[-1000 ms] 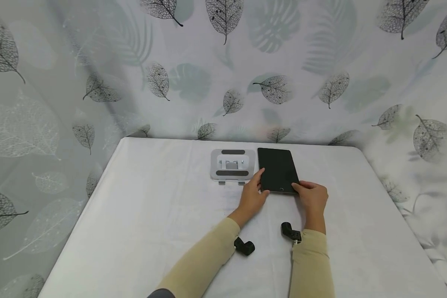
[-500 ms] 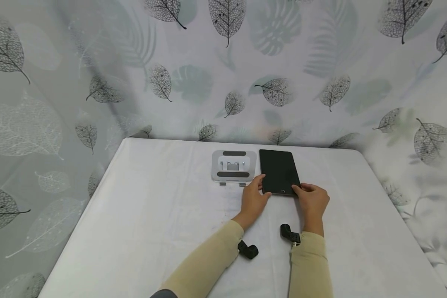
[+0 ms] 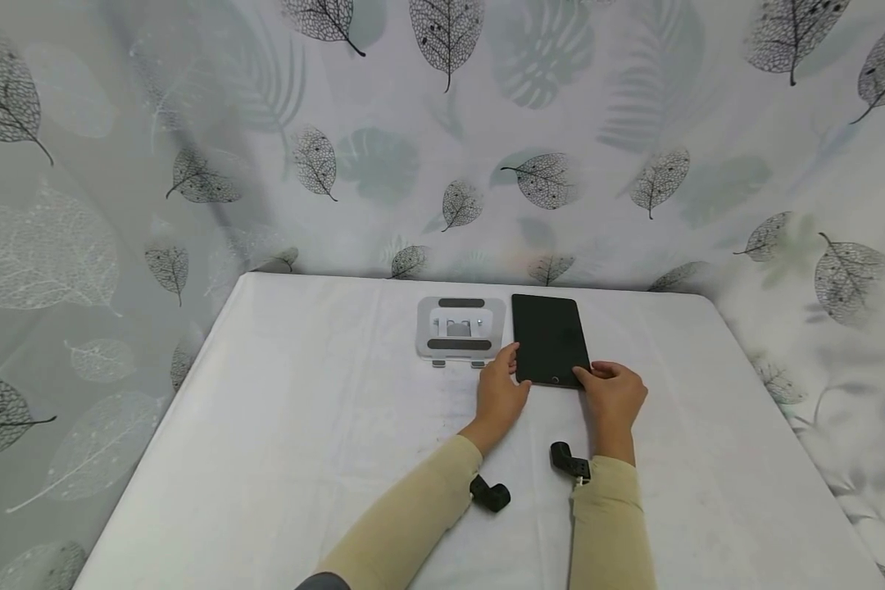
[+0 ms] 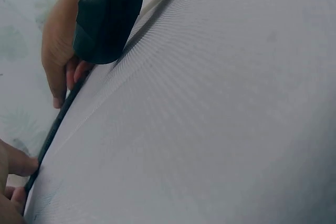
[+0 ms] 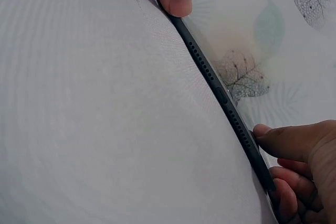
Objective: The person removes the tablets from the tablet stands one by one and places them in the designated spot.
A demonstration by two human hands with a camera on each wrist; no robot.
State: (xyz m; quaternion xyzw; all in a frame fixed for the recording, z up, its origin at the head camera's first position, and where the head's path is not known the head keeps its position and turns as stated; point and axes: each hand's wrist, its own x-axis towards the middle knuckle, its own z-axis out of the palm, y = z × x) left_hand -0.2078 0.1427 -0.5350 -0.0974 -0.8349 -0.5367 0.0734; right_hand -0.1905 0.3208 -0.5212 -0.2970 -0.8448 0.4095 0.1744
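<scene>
A black tablet [image 3: 550,334] with a round home button lies screen up near the table's far edge in the head view. My left hand [image 3: 498,393] holds its near left corner, the thumb by the bottom edge and the fingers along the left side. At the near right corner, my right hand [image 3: 612,400] pinches the tablet, thumb on the screen face and the other fingers curled at the side. The right wrist view shows the tablet's thin edge [image 5: 216,92] with speaker holes and a port, low against the white cloth. Its underside is hidden.
Left of the tablet lies a flat grey-and-white stand-like piece [image 3: 460,328] with two dark pads and two small tabs. White cloth covers the table [image 3: 302,410]. A leaf-patterned curtain [image 3: 442,147] hangs behind. Black wrist cameras [image 3: 491,495] stick out from the sleeves.
The left hand's fingers have slid slightly nearer along the tablet's left side. Both hands stay at the near corners, and the tablet keeps its place beside the grey-and-white piece.
</scene>
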